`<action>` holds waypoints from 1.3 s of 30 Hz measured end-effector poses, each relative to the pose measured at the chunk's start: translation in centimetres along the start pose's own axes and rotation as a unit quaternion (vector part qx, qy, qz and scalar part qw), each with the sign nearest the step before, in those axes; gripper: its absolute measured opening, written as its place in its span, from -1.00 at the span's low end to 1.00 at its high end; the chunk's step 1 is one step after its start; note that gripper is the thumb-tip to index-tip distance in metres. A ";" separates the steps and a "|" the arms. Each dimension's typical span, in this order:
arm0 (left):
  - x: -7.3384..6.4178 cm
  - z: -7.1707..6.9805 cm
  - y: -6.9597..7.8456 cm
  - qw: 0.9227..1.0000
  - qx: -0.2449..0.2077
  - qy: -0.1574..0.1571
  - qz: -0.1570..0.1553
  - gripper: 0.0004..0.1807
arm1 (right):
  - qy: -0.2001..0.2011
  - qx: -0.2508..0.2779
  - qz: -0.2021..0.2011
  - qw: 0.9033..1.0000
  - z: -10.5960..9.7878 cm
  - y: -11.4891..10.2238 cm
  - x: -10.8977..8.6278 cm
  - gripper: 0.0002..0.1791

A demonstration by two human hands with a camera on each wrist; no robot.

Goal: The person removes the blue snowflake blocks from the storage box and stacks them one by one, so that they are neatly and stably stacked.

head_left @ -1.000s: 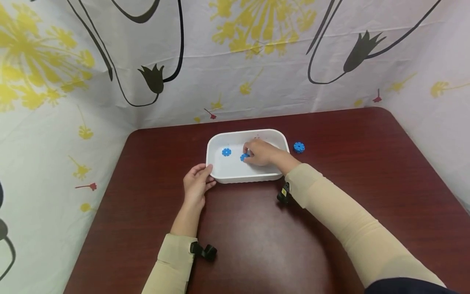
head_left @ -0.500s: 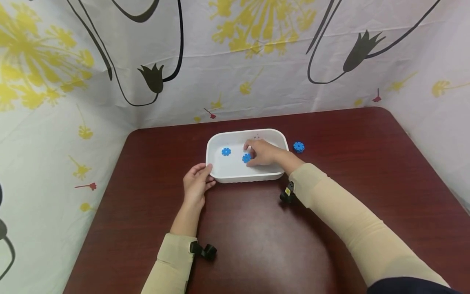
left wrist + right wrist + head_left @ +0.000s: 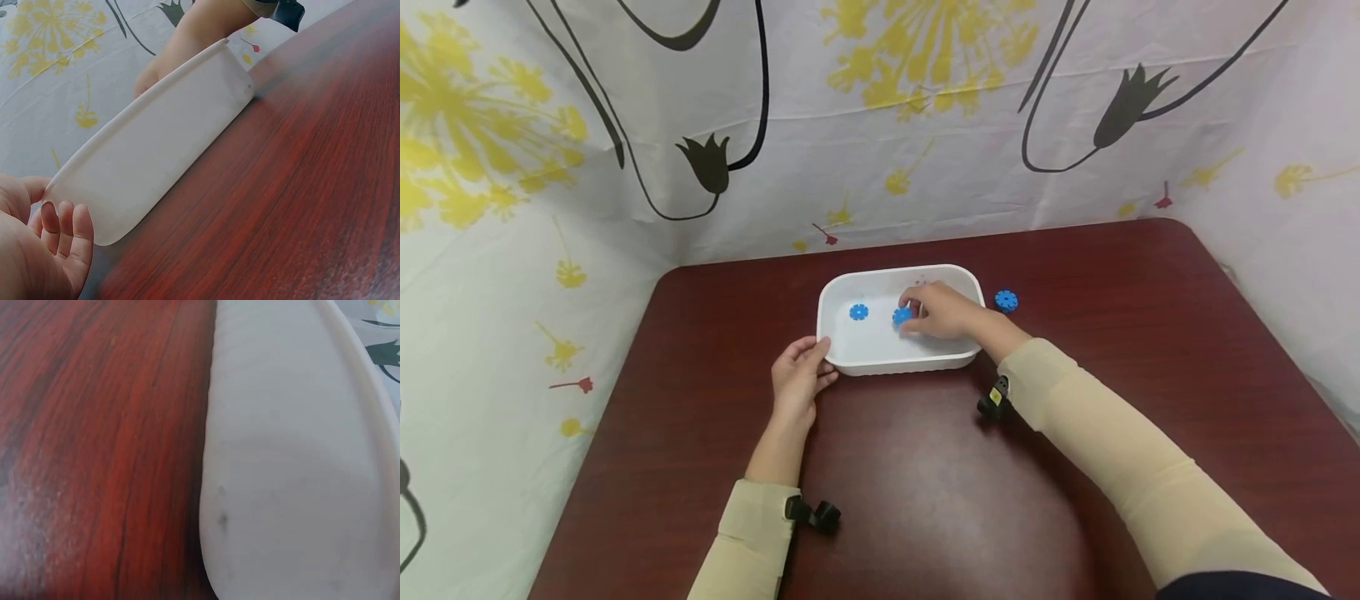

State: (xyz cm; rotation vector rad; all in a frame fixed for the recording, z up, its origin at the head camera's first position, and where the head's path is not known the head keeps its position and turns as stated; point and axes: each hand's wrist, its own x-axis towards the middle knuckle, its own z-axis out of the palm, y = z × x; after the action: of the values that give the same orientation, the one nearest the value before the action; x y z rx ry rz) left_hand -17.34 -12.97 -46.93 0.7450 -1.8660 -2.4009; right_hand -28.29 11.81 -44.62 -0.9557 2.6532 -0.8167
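Note:
In the head view, a white plastic tray (image 3: pixel 880 350) stands on the dark red table. My left hand (image 3: pixel 796 379) grips its near left corner, thumb over the rim and fingers outside against the wall, as the left wrist view also shows. Inside the tray, my right hand (image 3: pixel 943 310) pinches a blue notched plastic disc (image 3: pixel 902 317) between thumb and fingers. A second blue disc (image 3: pixel 859 312) lies flat on the tray floor further left. The right wrist view holds only the tray's outer wall (image 3: pixel 294 456) and wood grain; the right hand is out of that picture.
Just right of the tray, a small stack of blue discs (image 3: pixel 1006 301) sits on the table (image 3: pixel 895 483). A white cloth with flower prints (image 3: pixel 880 183) hangs behind the table and along both sides. Each sleeve carries a black wrist camera (image 3: pixel 826 517).
The right hand has drawn back slightly to the right, and the blue disc at its fingers has risen and tilted a little. The left hand keeps its grip on the tray.

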 end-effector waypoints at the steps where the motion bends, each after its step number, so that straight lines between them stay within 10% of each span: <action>1: 0.0 0.0 0.0 1.000 -0.001 0.001 -0.001 -0.69 | 0.008 0.002 -0.003 1.000 -0.1 0.0 -0.1 -0.62; 22: -0.4 0.1 0.0 1.000 -0.010 -0.001 0.004 -0.71 | 0.159 0.045 -0.040 0.985 -4.1 0.6 -3.6 -0.60; 39: -0.3 0.1 -0.1 1.000 -0.011 -0.005 0.004 -0.70 | 0.183 0.040 0.012 0.982 -5.4 3.6 -6.6 -0.62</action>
State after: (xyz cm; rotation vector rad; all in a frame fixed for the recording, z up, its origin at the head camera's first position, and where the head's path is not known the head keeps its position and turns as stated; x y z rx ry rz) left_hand -17.14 -12.76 -46.88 0.7246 -1.8394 -2.4216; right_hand -27.05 20.70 -42.18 -0.8184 2.8988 -1.1838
